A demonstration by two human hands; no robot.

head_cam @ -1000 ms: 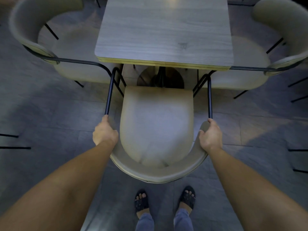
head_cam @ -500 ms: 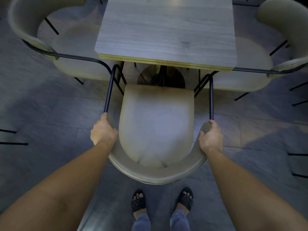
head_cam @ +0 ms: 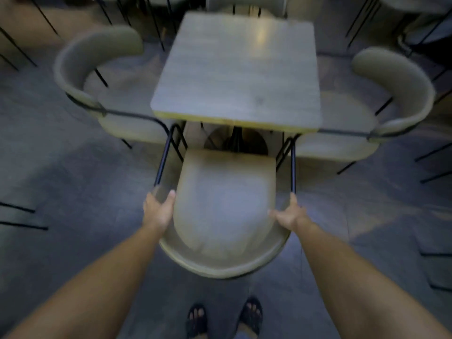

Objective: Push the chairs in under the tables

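Note:
A beige chair [head_cam: 225, 196] with a curved backrest and black metal rails stands right in front of me, facing a square grey wooden table [head_cam: 239, 77]. The front of its seat lies just short of the table's near edge, and the rails reach in under the top. My left hand [head_cam: 157, 211] straddles the left end of the backrest, thumb inside. My right hand [head_cam: 289, 216] sits on the right end with thumb and forefinger spread over the rim. The frame is blurred.
Two matching chairs flank the table, one on the left [head_cam: 80, 67] and one on the right [head_cam: 403, 89], their seats partly under the top. Another chair [head_cam: 244, 3] stands at the far side. Black legs of other furniture line both edges. My sandalled feet [head_cam: 197, 319] stand behind the chair.
The view has pulled back and up, so the whole table shows. Both hands have slid a little lower on the backrest, and their fingers have loosened from the tight grip.

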